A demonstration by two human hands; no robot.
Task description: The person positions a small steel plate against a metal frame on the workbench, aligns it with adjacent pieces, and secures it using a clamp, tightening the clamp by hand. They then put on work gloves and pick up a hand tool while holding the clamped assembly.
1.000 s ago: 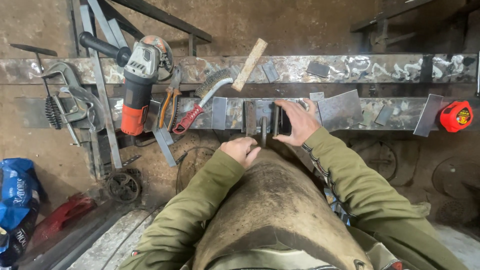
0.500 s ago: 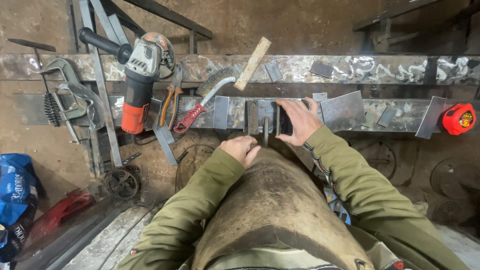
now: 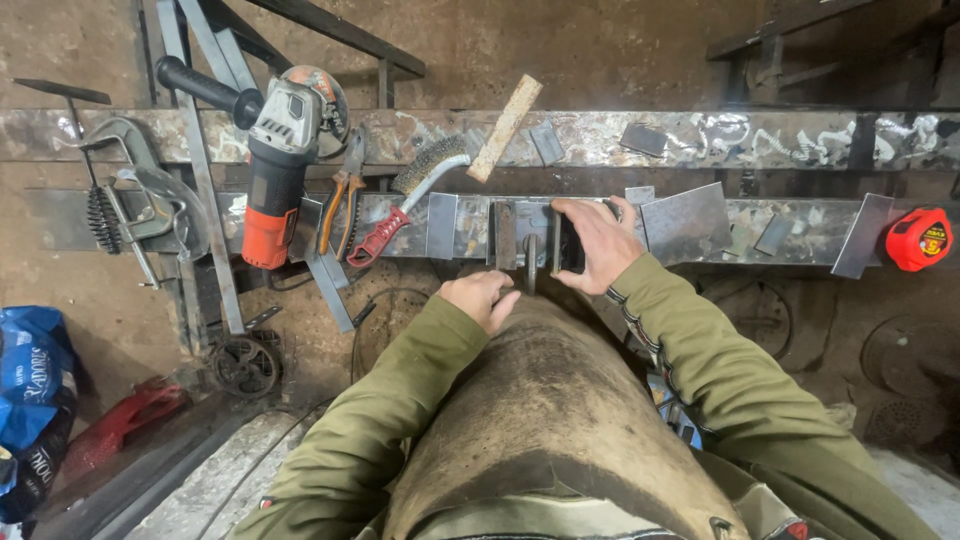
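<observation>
Right hand (image 3: 598, 243) still grips the metal piece (image 3: 568, 243) — left hand (image 3: 484, 298) unmoved.

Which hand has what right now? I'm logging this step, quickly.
Left hand: curled shut by the upright metal bar; whether it grips it cannot be told.
Right hand: closed around the dark metal piece.

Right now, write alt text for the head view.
Right hand grips a small metal plate standing on a steel beam; left hand rests just below. An angle grinder, wire brush and red tape measure lie along the beam.
</observation>
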